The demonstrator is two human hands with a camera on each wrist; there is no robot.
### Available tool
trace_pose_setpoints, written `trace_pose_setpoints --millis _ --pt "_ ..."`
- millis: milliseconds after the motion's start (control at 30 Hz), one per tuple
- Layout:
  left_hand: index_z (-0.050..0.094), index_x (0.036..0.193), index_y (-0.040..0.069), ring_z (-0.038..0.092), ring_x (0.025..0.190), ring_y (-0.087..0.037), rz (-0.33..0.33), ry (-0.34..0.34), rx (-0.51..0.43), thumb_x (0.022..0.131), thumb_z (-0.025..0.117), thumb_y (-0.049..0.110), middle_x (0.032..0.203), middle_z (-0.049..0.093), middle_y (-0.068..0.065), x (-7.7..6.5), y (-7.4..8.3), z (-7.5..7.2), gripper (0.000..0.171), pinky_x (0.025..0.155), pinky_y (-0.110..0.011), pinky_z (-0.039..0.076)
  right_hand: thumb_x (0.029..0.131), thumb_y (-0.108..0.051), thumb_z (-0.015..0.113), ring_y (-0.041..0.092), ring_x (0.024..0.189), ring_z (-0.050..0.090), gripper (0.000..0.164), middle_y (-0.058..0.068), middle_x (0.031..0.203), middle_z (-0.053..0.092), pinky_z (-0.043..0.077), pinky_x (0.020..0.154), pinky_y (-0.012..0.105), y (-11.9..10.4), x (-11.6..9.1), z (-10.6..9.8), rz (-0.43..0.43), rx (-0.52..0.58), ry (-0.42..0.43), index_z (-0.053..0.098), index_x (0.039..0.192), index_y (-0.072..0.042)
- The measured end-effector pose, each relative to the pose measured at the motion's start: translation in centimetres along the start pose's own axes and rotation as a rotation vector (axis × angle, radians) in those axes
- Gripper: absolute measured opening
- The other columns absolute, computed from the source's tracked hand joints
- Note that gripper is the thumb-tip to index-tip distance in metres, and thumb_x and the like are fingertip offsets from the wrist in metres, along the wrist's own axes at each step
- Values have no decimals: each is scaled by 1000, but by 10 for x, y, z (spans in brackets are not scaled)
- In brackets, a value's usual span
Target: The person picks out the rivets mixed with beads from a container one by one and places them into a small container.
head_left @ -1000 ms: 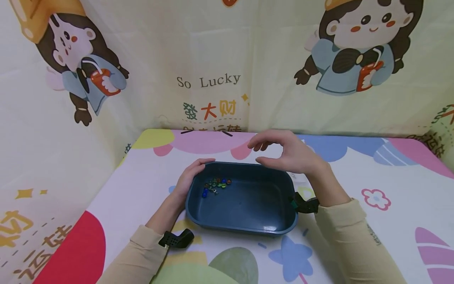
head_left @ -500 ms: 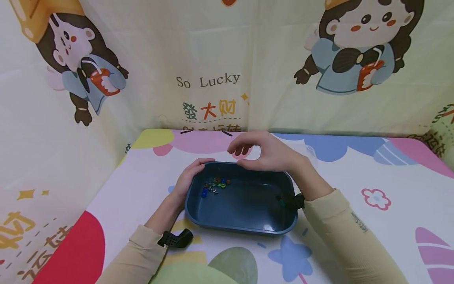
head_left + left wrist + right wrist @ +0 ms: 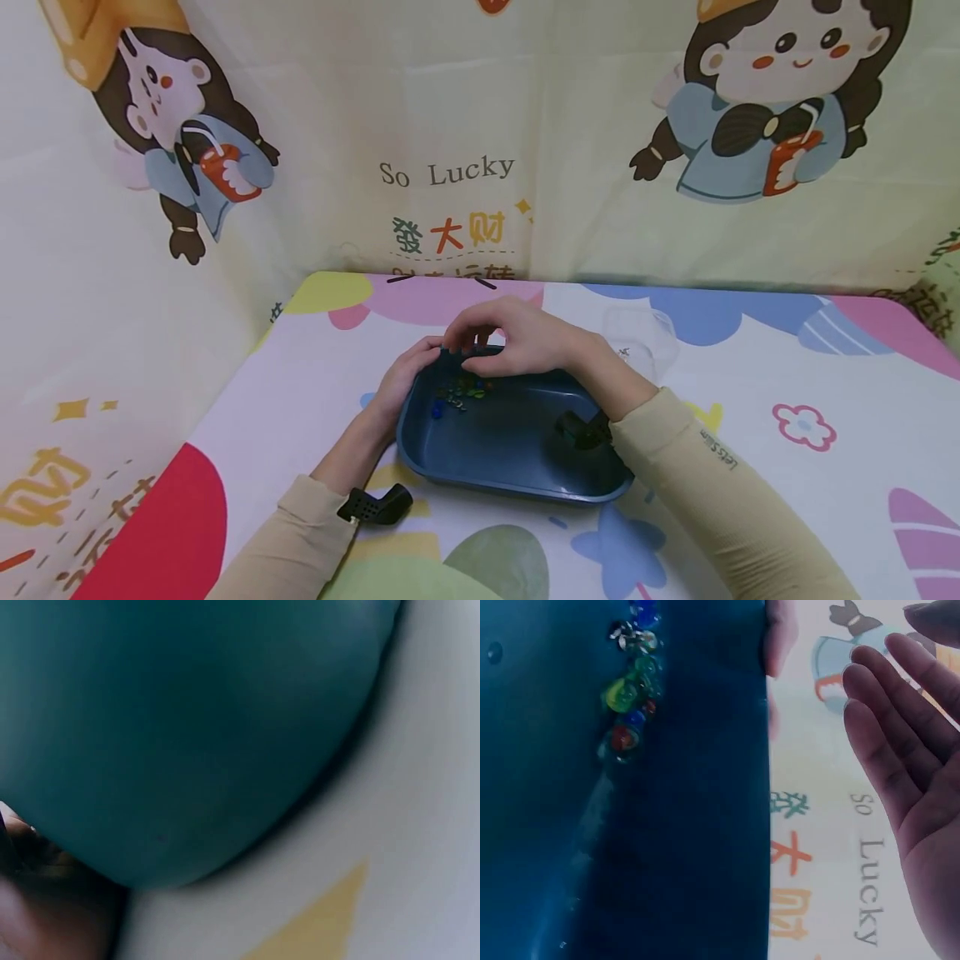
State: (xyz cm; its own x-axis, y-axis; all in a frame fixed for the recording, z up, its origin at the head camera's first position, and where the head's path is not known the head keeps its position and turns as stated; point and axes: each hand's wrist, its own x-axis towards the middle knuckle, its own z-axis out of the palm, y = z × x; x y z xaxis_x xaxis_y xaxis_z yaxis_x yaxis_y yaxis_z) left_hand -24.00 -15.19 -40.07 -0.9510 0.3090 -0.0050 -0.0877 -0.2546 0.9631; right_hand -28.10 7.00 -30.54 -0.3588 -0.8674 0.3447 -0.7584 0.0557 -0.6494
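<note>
A dark blue plastic tub (image 3: 510, 450) lies on the table, and my left hand (image 3: 397, 383) grips its left end, fingers around the back left corner. Several glass marbles (image 3: 471, 386), some blue, green and red, cluster on the floor near that end. Up close in the right wrist view, the marbles (image 3: 622, 739) lie in a loose row with a small silvery piece (image 3: 621, 634). Above the back left rim hovers my right hand (image 3: 517, 337), its fingers loosely bent and holding nothing. In the left wrist view the tub's outer wall (image 3: 187, 735) fills most of the picture.
Behind the right forearm stands a clear plastic box (image 3: 652, 333) near the back of the table. A printed cloth (image 3: 337, 150) hangs as a backdrop along the table's back and left edges. A dark camera mount (image 3: 375, 506) sits on the left wrist.
My right hand has moved left across the tub's back rim to above the marbles, dipping lower. The left hand keeps its hold on the tub.
</note>
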Motion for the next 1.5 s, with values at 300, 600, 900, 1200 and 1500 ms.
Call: trace_pose_setpoints --millis 300,600,900,1200,1500 --pt "61 118 14 54 104 -22 -2 26 -1 110 34 20 113 58 -6 1 -1 2 29 92 -28 48 90 -10 71 12 87 65 23 2 102 70 55 83 32 9 2 10 44 72 -35 70 113 -2" --pt "64 117 14 53 104 -22 24 56 44 108 37 19 114 58 -7 1 -1 2 29 89 -27 46 90 -10 71 11 85 64 23 4 97 69 56 79 30 14 6 22 72 109 -89 70 112 -4" --pt "62 124 11 53 107 -23 11 50 33 108 36 18 122 59 -8 0 -1 2 31 92 -29 47 89 -11 72 9 81 62 24 -5 95 68 55 76 30 19 5 31 116 43 -135 70 112 -3" --pt "58 132 6 54 111 -24 10 37 21 108 35 18 128 60 -7 2 -3 2 35 96 -30 46 89 -10 72 8 79 62 25 2 96 69 56 76 32 24 5 34 119 14 -155 69 112 -1" --pt "56 134 6 57 108 -21 -1 30 17 108 37 20 126 61 -6 3 -3 2 34 92 -29 48 88 -10 72 7 79 62 28 0 96 68 54 76 27 25 6 34 131 -93 -185 69 115 -4"
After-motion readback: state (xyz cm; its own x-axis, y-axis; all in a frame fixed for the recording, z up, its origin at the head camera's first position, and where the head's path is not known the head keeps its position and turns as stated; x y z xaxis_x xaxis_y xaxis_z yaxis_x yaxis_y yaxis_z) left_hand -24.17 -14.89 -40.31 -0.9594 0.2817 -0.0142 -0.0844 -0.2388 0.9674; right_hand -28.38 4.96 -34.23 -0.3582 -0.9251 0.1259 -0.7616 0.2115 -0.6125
